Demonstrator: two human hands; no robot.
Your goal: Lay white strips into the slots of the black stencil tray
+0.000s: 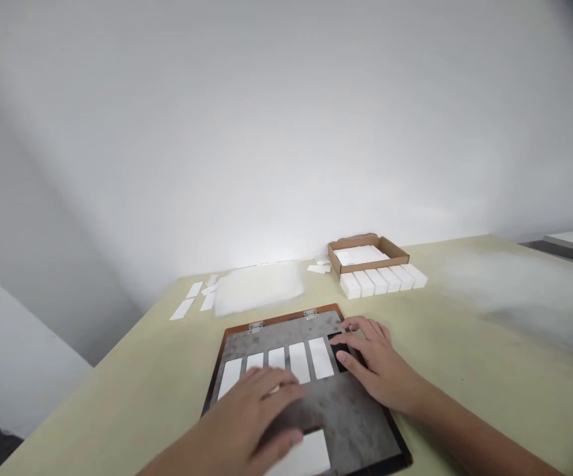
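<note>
A scuffed grey metal plate lies hinged onto a brown board on the table. Several white rectangular strips sit in a row of slots in the plate. My right hand rests with spread fingers on the plate's right side, its fingertips at a dark uncovered slot. My left hand lies palm down over the plate's left part, hiding the lower ends of some strips. Below it, a white rectangular piece lies on the near part of the plate. Neither hand visibly grips anything.
At the back right stands a cardboard tray holding white pieces, with a row of white blocks before it. Loose white strips and a white fabric-like sheet lie back left. The table's edge runs down the left.
</note>
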